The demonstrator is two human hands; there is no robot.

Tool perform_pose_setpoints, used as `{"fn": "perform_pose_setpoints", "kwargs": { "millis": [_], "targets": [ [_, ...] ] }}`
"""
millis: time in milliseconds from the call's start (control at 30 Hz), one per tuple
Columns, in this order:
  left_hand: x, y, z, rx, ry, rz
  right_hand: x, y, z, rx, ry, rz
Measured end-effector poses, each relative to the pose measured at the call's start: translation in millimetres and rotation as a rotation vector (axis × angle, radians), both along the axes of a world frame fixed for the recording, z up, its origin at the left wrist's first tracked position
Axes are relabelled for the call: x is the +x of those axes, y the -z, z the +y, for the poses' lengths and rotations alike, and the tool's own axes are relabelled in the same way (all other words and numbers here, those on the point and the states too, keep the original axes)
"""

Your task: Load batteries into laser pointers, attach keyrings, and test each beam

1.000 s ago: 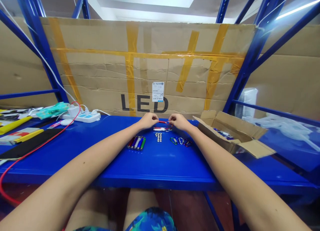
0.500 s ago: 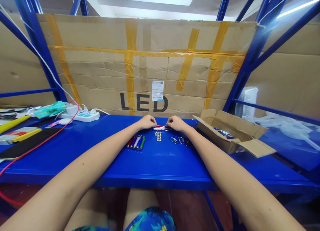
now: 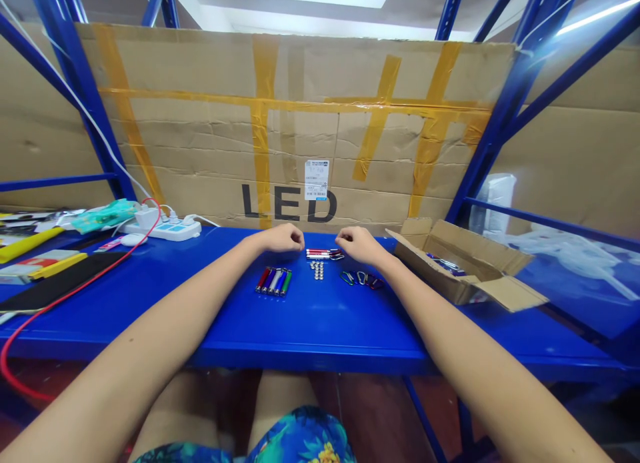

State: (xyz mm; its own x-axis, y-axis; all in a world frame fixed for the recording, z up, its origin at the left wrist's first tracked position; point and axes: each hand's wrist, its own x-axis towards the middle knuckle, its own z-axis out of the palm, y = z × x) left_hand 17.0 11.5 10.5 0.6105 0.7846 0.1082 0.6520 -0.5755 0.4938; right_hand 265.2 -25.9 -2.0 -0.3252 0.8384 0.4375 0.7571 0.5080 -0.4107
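My left hand (image 3: pixel 284 237) is above the back of the blue table, its fingers curled in with nothing showing in them. Across from it, my right hand (image 3: pixel 357 243) is also loosely closed, with nothing visible in its grip. Between the two hands lie several slim red and silver penlights (image 3: pixel 318 254) with clips at their right end, touched by neither hand. Just in front of them are rows of small silver button cells (image 3: pixel 318 271). Several coloured mini flashlights (image 3: pixel 273 281) lie side by side at front left. Small carabiners (image 3: pixel 361 278) in different colours lie at front right.
An open cardboard box (image 3: pixel 460 269) with metallic items stands right of my right arm. At left are a white power strip (image 3: pixel 175 230), a red cable (image 3: pixel 75 291), a black flat pad (image 3: pixel 60 283) and yellow-handled items. A large cardboard sheet (image 3: pixel 210 143) closes off the back.
Both hands have drawn away from the red and silver penlights, the left one leftward and the right one slightly up. The penlights now lie free on the table.
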Motion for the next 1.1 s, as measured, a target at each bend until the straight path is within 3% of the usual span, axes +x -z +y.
{"fn": "perform_pose_setpoints", "kwargs": {
  "millis": [67,167,267,500,767,867,1033,1100],
  "targets": [
    [-12,-11.8,-9,-0.088,0.092,0.124,-12,-4.1,-21,-0.028,-0.19,0.012],
    [-19,-22.4,-21,-0.151,0.125,0.205,-38,-4.3,-49,-0.089,-0.507,-0.037],
    [-15,-24.4,-29,-0.185,0.12,0.225,-63,0.4,-60,-0.063,-0.601,-0.102],
    [-2,-18.5,-31,-0.189,0.113,0.203,-74,4.5,-60,-0.043,-0.637,-0.237],
    [4,-13.3,-31,-0.021,0.077,0.055,-50,-9.0,-91,-0.234,-0.572,-0.344],
    [13,-8.9,-36,0.103,0.078,0.014,-33,-11.2,-99,-0.332,-0.419,-0.297],
    [29,3.1,-43,0.261,0.123,0.054,7,-18.7,-85,-0.435,-0.399,-0.022],
    [32,6.2,-42,0.288,0.123,0.098,21,-21.2,-75,-0.415,-0.322,0.084]
  ]
}}
